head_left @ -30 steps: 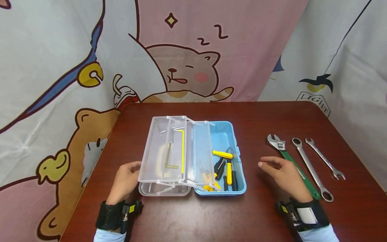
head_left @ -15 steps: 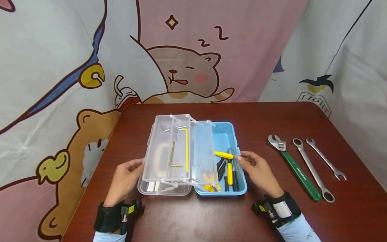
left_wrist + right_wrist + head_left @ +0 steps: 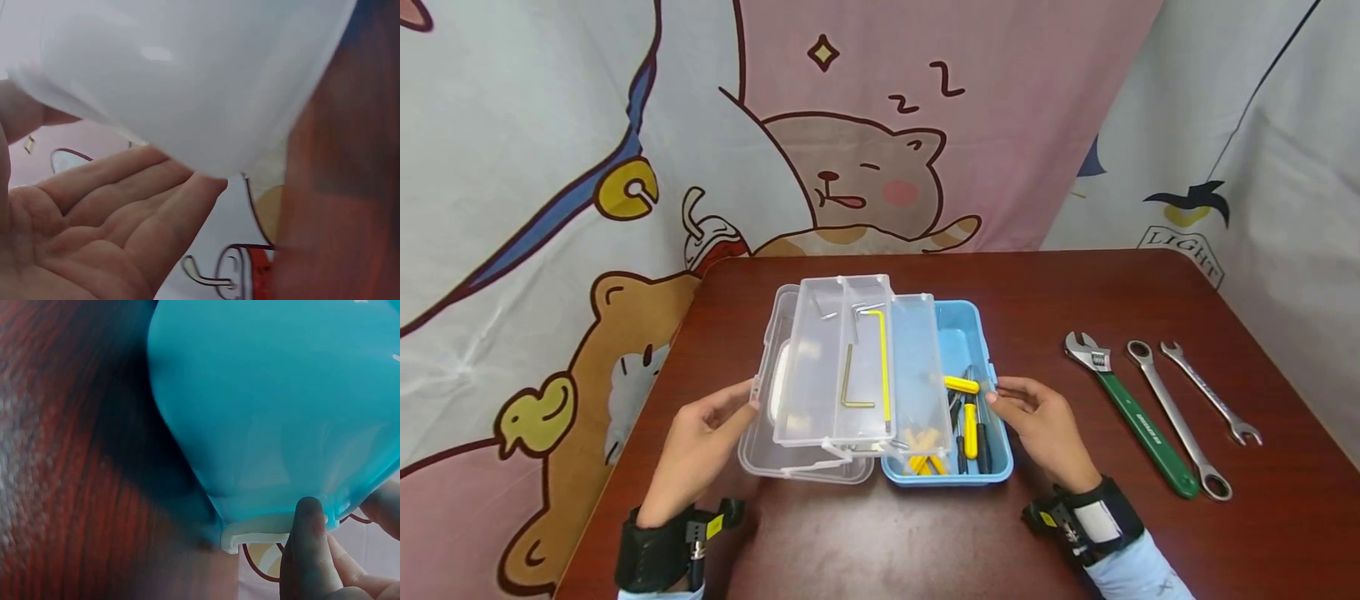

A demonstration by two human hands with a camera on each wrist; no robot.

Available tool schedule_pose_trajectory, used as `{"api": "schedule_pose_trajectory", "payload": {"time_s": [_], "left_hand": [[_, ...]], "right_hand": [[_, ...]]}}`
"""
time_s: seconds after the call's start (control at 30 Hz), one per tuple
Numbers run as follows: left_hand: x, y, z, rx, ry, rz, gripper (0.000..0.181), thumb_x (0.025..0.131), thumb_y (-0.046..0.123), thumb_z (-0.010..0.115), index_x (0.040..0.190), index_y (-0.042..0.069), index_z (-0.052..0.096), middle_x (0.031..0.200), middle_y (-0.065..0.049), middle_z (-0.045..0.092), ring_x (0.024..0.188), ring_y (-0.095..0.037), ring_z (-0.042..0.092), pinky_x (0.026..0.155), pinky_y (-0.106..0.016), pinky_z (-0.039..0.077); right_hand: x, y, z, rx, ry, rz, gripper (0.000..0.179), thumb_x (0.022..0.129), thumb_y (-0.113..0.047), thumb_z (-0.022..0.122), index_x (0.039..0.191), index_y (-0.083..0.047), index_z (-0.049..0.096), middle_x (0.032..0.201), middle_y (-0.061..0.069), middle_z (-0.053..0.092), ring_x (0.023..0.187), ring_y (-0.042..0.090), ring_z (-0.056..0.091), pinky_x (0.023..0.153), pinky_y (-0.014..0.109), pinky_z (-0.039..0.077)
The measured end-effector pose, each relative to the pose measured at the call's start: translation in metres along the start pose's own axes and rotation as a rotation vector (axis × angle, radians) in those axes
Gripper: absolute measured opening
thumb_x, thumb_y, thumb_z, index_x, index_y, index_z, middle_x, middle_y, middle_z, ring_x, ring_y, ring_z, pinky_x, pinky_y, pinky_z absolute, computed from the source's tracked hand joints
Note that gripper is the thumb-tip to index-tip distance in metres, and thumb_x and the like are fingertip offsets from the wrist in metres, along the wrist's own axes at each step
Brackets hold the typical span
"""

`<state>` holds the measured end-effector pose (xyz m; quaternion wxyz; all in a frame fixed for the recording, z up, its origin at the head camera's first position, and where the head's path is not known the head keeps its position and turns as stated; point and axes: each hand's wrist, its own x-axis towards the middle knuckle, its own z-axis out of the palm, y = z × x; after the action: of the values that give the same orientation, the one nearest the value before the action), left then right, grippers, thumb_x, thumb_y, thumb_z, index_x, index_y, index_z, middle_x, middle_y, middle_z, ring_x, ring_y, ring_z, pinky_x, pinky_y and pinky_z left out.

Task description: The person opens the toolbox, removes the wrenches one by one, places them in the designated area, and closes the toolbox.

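A toolbox stands open, its blue base (image 3: 955, 325) on the right and its clear lid (image 3: 756, 450) folded out to the left. Between them a clear two-tier tray (image 3: 812, 367) is spread on hinged arms; a yellow hex key (image 3: 883, 367) and a brass hex key (image 3: 847, 379) lie in it. My left hand (image 3: 692, 450) pinches the lid's left edge, thumb on one side and fingers on the other, and the lid is tilted up. My right hand (image 3: 1041, 429) grips the base's right wall, with a finger on the white latch (image 3: 262, 528).
Yellow-and-black screwdrivers (image 3: 971, 433) and other yellow-handled tools lie in the base. To the right on the brown table (image 3: 955, 542) are a green-handled adjustable wrench (image 3: 1150, 437), a ratcheting wrench (image 3: 1172, 408) and a smaller open-end wrench (image 3: 1210, 392). A cartoon-printed cloth hangs behind.
My right hand has come left from beside the adjustable wrench to the base's wall. My left hand has raised the lid's edge, and the tray has shifted right over the base.
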<state>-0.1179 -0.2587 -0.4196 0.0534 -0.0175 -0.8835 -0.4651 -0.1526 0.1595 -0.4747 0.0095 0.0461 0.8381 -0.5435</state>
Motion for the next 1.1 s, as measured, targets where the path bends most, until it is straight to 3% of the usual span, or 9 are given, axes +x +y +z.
{"api": "schedule_pose_trajectory", "payload": {"time_s": [0.17, 0.27, 0.33, 0.47, 0.6, 0.8, 1.1], "left_hand": [[-0.004, 0.018, -0.006, -0.022, -0.006, 0.089, 0.042, 0.092, 0.037, 0.062, 0.13, 0.018, 0.059, 0.127, -0.002, 0.06, 0.113, -0.012, 0.058, 0.087, -0.03, 0.048], [-0.005, 0.03, -0.007, -0.022, 0.001, 0.164, 0.045, 0.091, 0.033, 0.064, 0.133, 0.02, 0.057, 0.131, 0.0, 0.058, 0.115, -0.011, 0.057, 0.085, -0.029, 0.048], [-0.004, 0.039, -0.006, 0.02, 0.016, 0.234, 0.047, 0.089, 0.033, 0.067, 0.134, 0.02, 0.056, 0.132, 0.001, 0.057, 0.109, -0.011, 0.06, 0.08, -0.026, 0.05], [0.0, 0.056, -0.005, 0.129, 0.039, 0.419, 0.049, 0.087, 0.03, 0.071, 0.132, 0.018, 0.058, 0.132, 0.002, 0.057, 0.112, -0.012, 0.059, 0.084, -0.024, 0.049], [0.005, 0.07, -0.004, 0.119, 0.017, 0.554, 0.046, 0.084, 0.025, 0.073, 0.128, 0.016, 0.062, 0.131, 0.001, 0.059, 0.121, -0.014, 0.054, 0.096, -0.029, 0.043], [0.01, 0.08, 0.001, 0.115, 0.005, 0.672, 0.047, 0.079, 0.024, 0.077, 0.124, 0.013, 0.064, 0.13, -0.002, 0.059, 0.122, -0.018, 0.054, 0.096, -0.03, 0.043], [0.01, 0.082, 0.01, 0.132, 0.042, 0.781, 0.052, 0.077, 0.029, 0.077, 0.123, 0.011, 0.064, 0.131, -0.004, 0.059, 0.123, -0.021, 0.053, 0.097, -0.031, 0.042]], "right_hand": [[0.0, -0.001, 0.0, 0.009, 0.004, 0.008, 0.06, 0.083, -0.052, 0.068, 0.125, -0.01, 0.057, 0.116, 0.009, 0.062, 0.102, 0.022, 0.061, 0.085, 0.035, 0.052], [0.0, -0.001, 0.001, 0.011, -0.002, 0.019, 0.06, 0.083, -0.052, 0.068, 0.125, -0.01, 0.057, 0.116, 0.009, 0.061, 0.103, 0.022, 0.061, 0.084, 0.035, 0.052], [0.0, 0.0, 0.001, 0.017, -0.005, 0.024, 0.06, 0.083, -0.051, 0.068, 0.125, -0.01, 0.057, 0.116, 0.009, 0.061, 0.103, 0.022, 0.061, 0.085, 0.035, 0.052], [0.0, 0.0, 0.0, 0.025, -0.008, 0.022, 0.059, 0.084, -0.051, 0.067, 0.125, -0.01, 0.057, 0.118, 0.009, 0.061, 0.105, 0.022, 0.06, 0.085, 0.035, 0.051], [-0.001, -0.001, 0.0, 0.034, -0.009, 0.016, 0.058, 0.084, -0.05, 0.067, 0.125, -0.009, 0.056, 0.118, 0.009, 0.061, 0.104, 0.022, 0.06, 0.085, 0.034, 0.051], [0.0, 0.0, 0.0, 0.037, -0.013, 0.02, 0.06, 0.084, -0.052, 0.067, 0.125, -0.01, 0.057, 0.118, 0.009, 0.061, 0.104, 0.022, 0.06, 0.086, 0.035, 0.051], [-0.001, -0.001, 0.001, 0.042, -0.011, 0.015, 0.061, 0.083, -0.053, 0.066, 0.125, -0.009, 0.057, 0.118, 0.009, 0.061, 0.104, 0.023, 0.06, 0.087, 0.037, 0.05]]}}
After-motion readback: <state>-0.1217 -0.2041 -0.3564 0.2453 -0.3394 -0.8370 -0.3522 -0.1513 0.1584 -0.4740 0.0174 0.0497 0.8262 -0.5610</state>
